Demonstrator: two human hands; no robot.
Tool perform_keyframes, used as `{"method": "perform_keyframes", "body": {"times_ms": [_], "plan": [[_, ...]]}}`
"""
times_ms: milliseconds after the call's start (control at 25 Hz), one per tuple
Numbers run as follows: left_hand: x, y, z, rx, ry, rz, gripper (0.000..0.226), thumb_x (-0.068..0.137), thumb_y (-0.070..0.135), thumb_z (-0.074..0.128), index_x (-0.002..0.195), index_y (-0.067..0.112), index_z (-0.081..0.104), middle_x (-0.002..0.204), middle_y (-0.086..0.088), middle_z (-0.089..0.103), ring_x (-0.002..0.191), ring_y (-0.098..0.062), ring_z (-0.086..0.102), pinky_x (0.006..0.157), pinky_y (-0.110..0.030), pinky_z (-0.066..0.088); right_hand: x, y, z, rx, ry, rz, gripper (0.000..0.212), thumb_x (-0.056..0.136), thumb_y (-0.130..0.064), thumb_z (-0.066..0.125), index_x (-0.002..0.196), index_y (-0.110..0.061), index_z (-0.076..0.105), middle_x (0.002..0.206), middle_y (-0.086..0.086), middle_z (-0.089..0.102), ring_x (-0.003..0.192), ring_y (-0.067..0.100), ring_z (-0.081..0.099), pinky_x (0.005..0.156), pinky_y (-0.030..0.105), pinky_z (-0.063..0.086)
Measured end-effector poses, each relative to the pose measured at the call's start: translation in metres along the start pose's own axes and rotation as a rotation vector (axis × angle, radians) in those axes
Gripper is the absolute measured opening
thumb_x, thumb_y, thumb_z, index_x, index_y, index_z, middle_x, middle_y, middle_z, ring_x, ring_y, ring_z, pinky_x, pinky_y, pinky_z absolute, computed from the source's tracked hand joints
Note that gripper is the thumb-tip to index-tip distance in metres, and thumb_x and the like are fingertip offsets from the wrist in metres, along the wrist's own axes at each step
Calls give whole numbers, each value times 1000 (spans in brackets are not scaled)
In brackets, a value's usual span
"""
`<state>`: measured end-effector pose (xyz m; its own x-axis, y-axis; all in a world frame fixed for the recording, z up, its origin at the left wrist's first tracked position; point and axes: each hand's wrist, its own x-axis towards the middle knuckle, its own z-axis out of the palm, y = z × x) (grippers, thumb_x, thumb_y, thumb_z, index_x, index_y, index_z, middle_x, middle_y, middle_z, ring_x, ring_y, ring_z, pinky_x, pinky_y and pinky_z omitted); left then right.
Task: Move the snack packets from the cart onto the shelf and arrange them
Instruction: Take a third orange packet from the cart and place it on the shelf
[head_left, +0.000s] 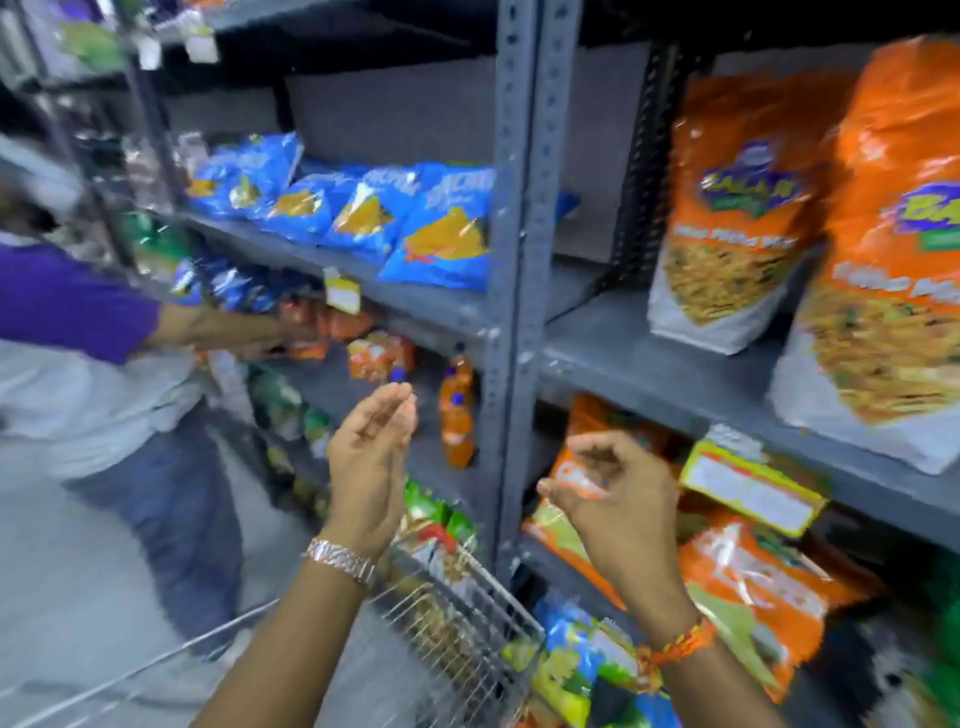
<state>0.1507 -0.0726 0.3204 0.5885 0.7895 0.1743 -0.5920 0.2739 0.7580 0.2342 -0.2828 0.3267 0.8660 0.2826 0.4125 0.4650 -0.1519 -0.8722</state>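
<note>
While both of our hands hang empty in front of the shelving, we hold the left hand (371, 467) flat and upright, fingers together and straight, palm turned toward the right, a metal watch (340, 555) on its wrist. Our right hand (618, 499) is loosely curled, thumb and fingers drawn toward one another but clamped on nothing, with an orange thread band (675, 644) at the wrist.

Just below and between the hands sits the wire cart (457, 613), its mesh corner under the left wrist; green and yellow snack packets (576, 670) lie in it below the right forearm. Just behind the right hand, orange packets (748, 587) lie on the lower board of the shelf (649, 358). Above and to the right of that hand stand two large orange bags (737, 208), upright, side by side, with a yellow price tag (753, 488) on the shelf edge beneath them. Beyond the left hand's fingertips stand orange drink bottles (457, 415), and higher up a row of blue packets (395, 218) leans along a board. Far to the left of the left hand, another person in a purple sleeve (78, 301) reaches into the shelving. The whole view is blurred.
</note>
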Motion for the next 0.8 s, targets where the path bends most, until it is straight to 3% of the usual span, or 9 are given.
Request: {"method": "perform_keyframes", "body": {"times_ms": [80, 200, 320, 400, 520, 600, 680, 760, 800], "plan": [[0, -14, -54, 111, 144, -88, 22, 95, -2, 58, 114, 6, 66, 107, -5, 70, 100, -13, 65, 94, -23, 52, -11, 35, 43, 4, -292, 140, 49, 54, -11, 95, 91, -25, 66, 92, -8, 70, 83, 9, 66, 75, 18, 53], [-17, -36, -153, 271, 419, -317, 18, 97, 9, 56, 111, 3, 66, 83, 0, 56, 76, -11, 53, 63, -21, 43, -47, 89, 113, -101, -678, 243, 48, 58, 2, 91, 100, -4, 68, 90, 4, 66, 83, 15, 62, 63, 2, 45], [-50, -62, -251, 393, 643, -527, 7, 84, 23, 64, 85, 17, 60, 73, 2, 45, 59, -9, 42, 50, -19, 34, -96, 146, 176, -262, -996, 310, 54, 60, -5, 91, 108, 0, 66, 98, 9, 66, 91, 21, 63, 66, 13, 53], [-74, -80, -303, 459, 757, -644, 13, 81, 25, 67, 84, 16, 59, 72, 0, 47, 48, -7, 44, 49, -22, 32, -130, 179, 215, -367, -1211, 353, 65, 61, -17, 93, 116, -3, 63, 112, 10, 64, 102, 24, 63, 85, 33, 57], [-98, -100, -348, 542, 906, -725, 18, 84, 18, 69, 94, 4, 63, 66, -5, 46, 55, -16, 43, 50, -22, 32, -171, 218, 259, -441, -1414, 431, 57, 70, -15, 88, 119, 0, 62, 118, 14, 63, 113, 31, 61, 97, 42, 53], [-113, -131, -389, 497, 839, -843, 24, 79, 23, 70, 92, 4, 65, 80, -14, 61, 70, -25, 54, 60, -26, 50, -199, 247, 290, -480, -1509, 500, 25, 76, -10, 82, 93, -1, 64, 95, 15, 61, 99, 35, 64, 97, 44, 53], [-130, -166, -427, 394, 828, -961, 28, 69, 26, 69, 91, 8, 67, 90, -18, 67, 68, -29, 63, 68, -36, 58, -223, 273, 310, -559, -1578, 516, 31, 84, -4, 71, 67, -11, 46, 73, 9, 45, 74, 32, 54, 97, 46, 51], [-142, -195, -452, 319, 860, -986, 26, 64, 27, 68, 87, 15, 66, 78, -10, 65, 57, -24, 61, 65, -36, 59, -250, 295, 328, -683, -1639, 432, 26, 89, -9, 63, 70, -14, 45, 74, 7, 44, 73, 27, 48, 82, 41, 48], [-143, -196, -449, 325, 857, -1017, 41, 55, 30, 68, 94, 15, 67, 83, -8, 64, 62, -24, 61, 76, -41, 57, -262, 300, 334, -761, -1654, 353, 16, 89, -14, 62, 78, -15, 50, 79, 7, 48, 78, 28, 51, 76, 37, 46]]}}
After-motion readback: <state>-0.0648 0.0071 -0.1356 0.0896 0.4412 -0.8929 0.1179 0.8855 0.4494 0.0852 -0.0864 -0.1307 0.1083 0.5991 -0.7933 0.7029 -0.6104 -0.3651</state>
